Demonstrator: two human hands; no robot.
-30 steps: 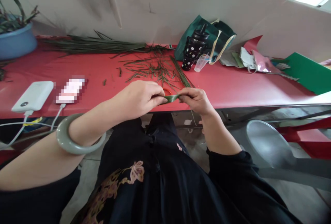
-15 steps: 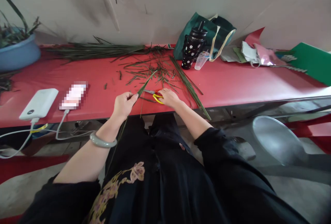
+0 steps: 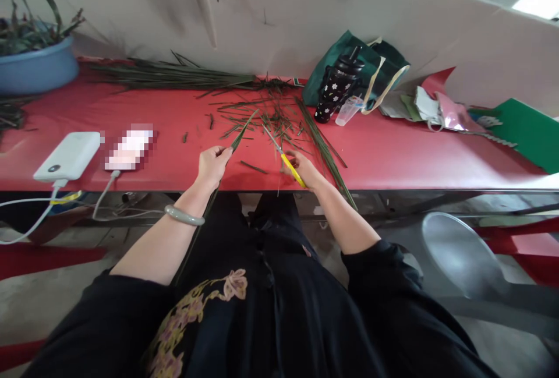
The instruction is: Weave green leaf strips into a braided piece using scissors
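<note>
Your left hand (image 3: 212, 163) pinches a long, narrow green leaf strip (image 3: 242, 131) between thumb and fingertips; the strip is flat and blade-like, its pointed tip rising away from you over the table, its lower length running down past your wrist towards your lap. A smooth, pale grey-green bangle (image 3: 184, 215) rings that wrist. Your right hand (image 3: 304, 168) is closed round the yellow plastic handles of a pair of scissors (image 3: 283, 154); the thin metal blades point up and to the left, their tips just beside the leaf strip, and whether they touch it cannot be told.

Both hands hover at the near edge of the red table (image 3: 414, 151), whose top is smooth and faintly glossy; thin, needle-like leaf trimmings (image 3: 257, 116) lie scattered ahead of your hands, and a straight bundle of long leaves (image 3: 170, 75) lies along the back by the wall. A rounded white power bank (image 3: 69, 156) sits to the left with a white cable hanging from it; a blue basin (image 3: 37, 68) of plants stands at the far left. A black tumbler with white flowers (image 3: 338, 89) stands against a soft dark green bag (image 3: 371, 66), a clear plastic cup (image 3: 348, 111) lying beside it.
</note>
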